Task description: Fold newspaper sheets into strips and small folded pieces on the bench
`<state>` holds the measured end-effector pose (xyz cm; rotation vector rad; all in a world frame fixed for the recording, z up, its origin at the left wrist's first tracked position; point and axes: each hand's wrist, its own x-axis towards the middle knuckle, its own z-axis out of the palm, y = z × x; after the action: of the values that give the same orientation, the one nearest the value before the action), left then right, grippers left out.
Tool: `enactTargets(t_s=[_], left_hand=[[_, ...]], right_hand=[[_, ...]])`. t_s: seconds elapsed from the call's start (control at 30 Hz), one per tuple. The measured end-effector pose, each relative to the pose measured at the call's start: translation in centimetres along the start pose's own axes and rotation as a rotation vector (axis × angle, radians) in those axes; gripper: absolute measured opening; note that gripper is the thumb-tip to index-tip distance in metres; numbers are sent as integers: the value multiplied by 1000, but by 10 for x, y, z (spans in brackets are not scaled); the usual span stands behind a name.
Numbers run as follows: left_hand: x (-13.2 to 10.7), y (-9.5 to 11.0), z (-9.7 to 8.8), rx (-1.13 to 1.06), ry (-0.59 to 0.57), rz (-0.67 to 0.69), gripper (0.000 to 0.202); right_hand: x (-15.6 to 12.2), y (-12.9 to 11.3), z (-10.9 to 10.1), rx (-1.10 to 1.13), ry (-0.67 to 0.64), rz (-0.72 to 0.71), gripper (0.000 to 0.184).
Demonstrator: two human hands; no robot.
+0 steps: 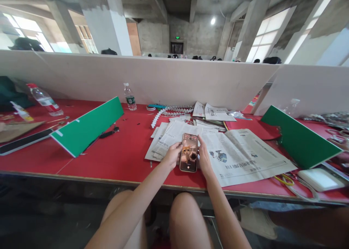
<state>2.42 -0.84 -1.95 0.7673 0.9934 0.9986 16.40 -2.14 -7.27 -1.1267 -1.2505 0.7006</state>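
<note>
A smartphone is held upright between both hands near the table's front edge, its lit screen showing an orange cat. My left hand grips its left side, and my right hand grips its right side. Both hands are closed around the edges, with some fingers hidden behind the phone. Beneath and beyond it lie spread newspaper sheets. A folded white paper chain rests behind the newspapers, next to smaller printed papers.
Green divider boards stand at left and right on the red table. A clear water bottle stands near the white partition. Yellow-handled scissors and a white box lie at front right.
</note>
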Motion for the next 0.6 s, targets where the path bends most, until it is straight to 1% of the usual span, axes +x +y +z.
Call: enactTargets(t_s=[0.13,0.2,0.27,0.33,0.37,0.43,0.47,0.53,0.6], left_hand=[[0,4,-4,6,23,-4,24],[3,8,-8,20,28,-1,24],[6,16,-18,43,50,12,23],[11,28,-32,77,96,41,23],[13,36,-41,85,134,82,23],[17,50,-62,115,224,120,22],[18,56,-73,126,260,143,22],[19,66,-94,143,314,175,21],[18,72,-112,145,380,193,19]], right_hand=[[-1,2,2,-102,-51,-65,57],[-2,1,3,-70,-56,-29,59],[-3,0,3,8,-51,41,62],[-3,-2,3,72,-35,99,63],[-3,-2,3,82,-23,113,63],[-3,-1,2,47,-17,119,62],[-3,0,2,0,-36,109,60],[-4,1,1,-151,-128,40,54],[-5,1,1,-352,-254,-64,48]])
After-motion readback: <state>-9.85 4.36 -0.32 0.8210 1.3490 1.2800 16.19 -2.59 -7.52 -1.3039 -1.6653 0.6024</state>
